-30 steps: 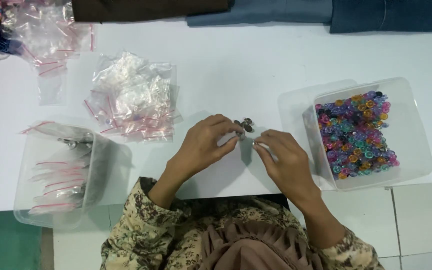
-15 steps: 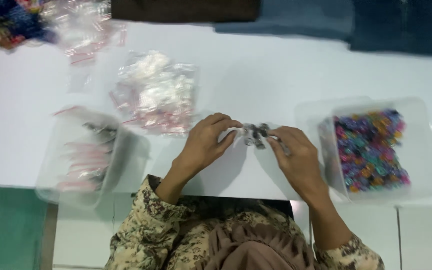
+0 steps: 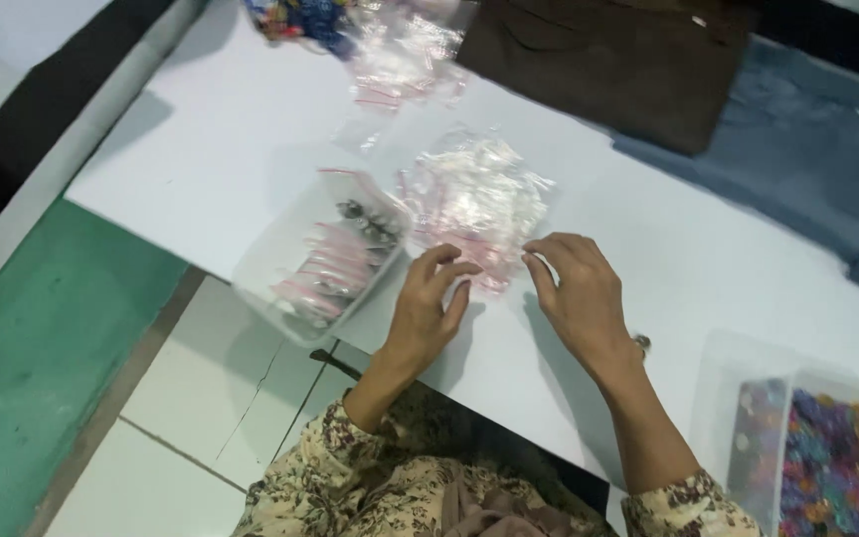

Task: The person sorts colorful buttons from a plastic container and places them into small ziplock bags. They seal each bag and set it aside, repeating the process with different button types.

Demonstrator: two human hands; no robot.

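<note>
Reaching with spread fingers, both hands, left hand (image 3: 428, 310) and right hand (image 3: 581, 293), touch the bag pile (image 3: 474, 204) ahead.

Small packing workshop: white worktable (image 3: 251, 149), heap of clear zip bags (image 3: 474, 199), plastic tub of multicoloured beads (image 3: 837, 457), clear tub of filled bags (image 3: 325, 259).

View: single head-worn camera | Facing: downward and forward, tilted, over the white table (image 3: 251, 149) | Range: close, at arm's reach | Frame: table edge runs diagonally; floor at left | Overlap: no second view
</note>
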